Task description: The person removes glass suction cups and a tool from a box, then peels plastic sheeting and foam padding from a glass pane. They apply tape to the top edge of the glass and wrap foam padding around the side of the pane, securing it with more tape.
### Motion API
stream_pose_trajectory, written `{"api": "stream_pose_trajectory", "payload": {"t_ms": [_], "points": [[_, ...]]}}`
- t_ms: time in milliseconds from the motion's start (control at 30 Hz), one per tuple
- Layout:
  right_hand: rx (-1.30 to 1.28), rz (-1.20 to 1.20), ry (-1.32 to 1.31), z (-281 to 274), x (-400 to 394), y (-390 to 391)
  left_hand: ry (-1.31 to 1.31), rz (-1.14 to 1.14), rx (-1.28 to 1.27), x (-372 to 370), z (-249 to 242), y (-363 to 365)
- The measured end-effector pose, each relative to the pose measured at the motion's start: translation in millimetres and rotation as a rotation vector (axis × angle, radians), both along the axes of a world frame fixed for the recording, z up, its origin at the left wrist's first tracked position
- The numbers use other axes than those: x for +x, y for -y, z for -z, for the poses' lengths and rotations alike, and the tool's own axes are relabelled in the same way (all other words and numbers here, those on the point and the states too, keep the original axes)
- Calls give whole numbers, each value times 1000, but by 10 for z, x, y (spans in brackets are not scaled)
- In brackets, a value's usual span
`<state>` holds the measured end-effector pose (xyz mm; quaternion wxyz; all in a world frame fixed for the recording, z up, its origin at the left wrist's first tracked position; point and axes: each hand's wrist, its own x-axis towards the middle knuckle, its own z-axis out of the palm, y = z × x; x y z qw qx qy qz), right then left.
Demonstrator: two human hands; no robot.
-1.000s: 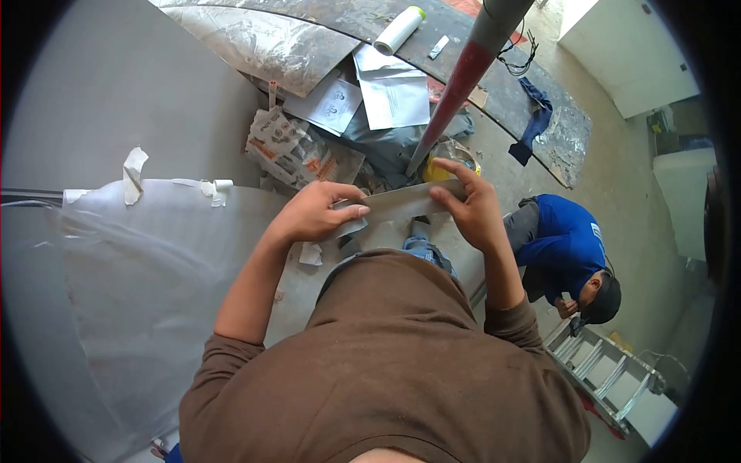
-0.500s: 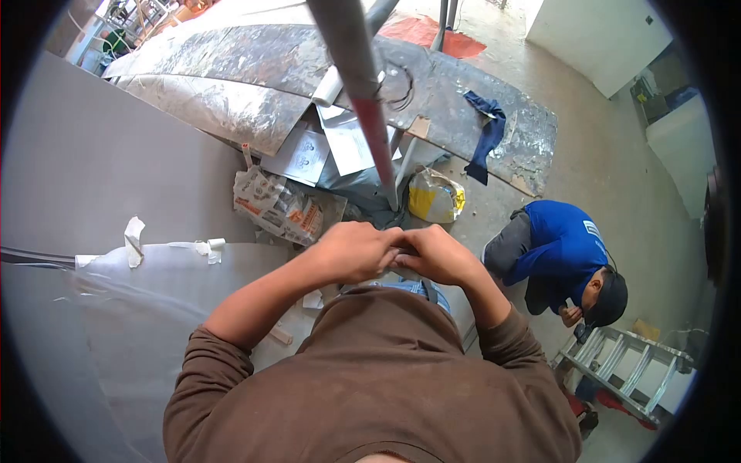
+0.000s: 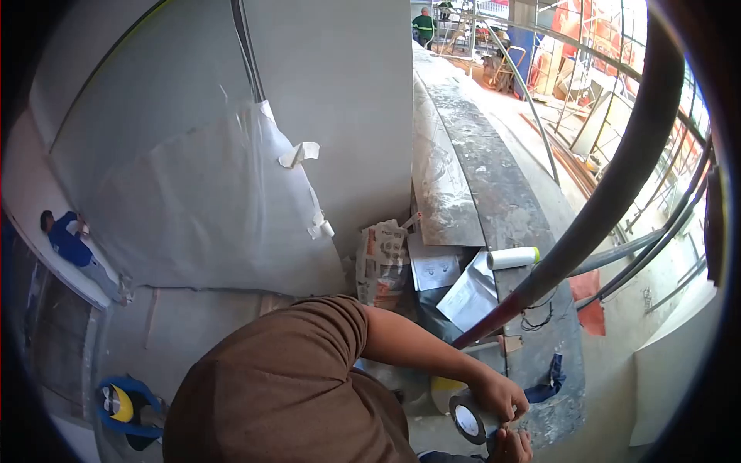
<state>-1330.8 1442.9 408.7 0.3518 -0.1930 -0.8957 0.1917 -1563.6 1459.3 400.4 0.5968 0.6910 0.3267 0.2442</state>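
Note:
A roll of dark tape [image 3: 467, 419] with a pale core shows near the lower right of the view. My left hand [image 3: 499, 395] is closed, with the roll against its palm side. Just below it, my right hand [image 3: 511, 446] is closed too, its fingertips close to those of the left. What the right fingers pinch is too small to make out. Both hands are in front of the long stained board [image 3: 567, 420], near a dark blue cloth [image 3: 549, 382] lying on it.
A thick dark pole [image 3: 594, 239] slants across the right side. Printed papers [image 3: 471, 297], a white roll [image 3: 513, 258] and a printed bag [image 3: 382, 258] lie ahead. Plastic sheeting [image 3: 208, 201] covers the wall. A person in blue [image 3: 73, 243] is at left, above a blue bucket [image 3: 154, 397].
My view has swung to the left and my body now shows at the lower left. My hands appear lower and further right, still close together. The tape roll has come into sight.

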Motion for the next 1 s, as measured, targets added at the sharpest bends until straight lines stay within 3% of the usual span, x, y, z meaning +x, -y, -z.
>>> {"api": "stream_pose_trajectory", "payload": {"t_ms": [33,100,133,167,267,400,567,733,767,867,933,967,1000], "points": [[108,-14,-18,-64,50,-60,37,40,-60,73,-28,-67],[221,-7,-67,-175,45,-126,-60,-71,-106,81,280,-347],[225,24,-82,-225,49,-138,-104,-137,-134,57,208,-352],[213,64,-103,-254,63,-137,-224,-270,99,-18,177,-271],[112,224,-193,-339,131,-75,-458,-440,384,36,-11,-213],[-21,417,-331,-510,290,40,-436,-668,706,271,86,-695],[-196,562,-508,-761,426,240,-773,-546,814,497,1023,-1476],[-381,386,-381,-444,487,265,-859,-480,688,545,1446,-1411],[-401,303,-306,-233,492,208,-754,-625,836,592,1680,-1433],[-347,46,-153,20,213,101,-308,-599,574,426,1111,-789],[-299,-5,-77,-72,-215,121,174,-229,-198,-20,570,-315],[-272,-33,-42,-145,-498,156,366,-249,-260,-252,308,82],[-571,-144,-200,-165,-771,216,563,-271,-316,-481,127,456]]}}
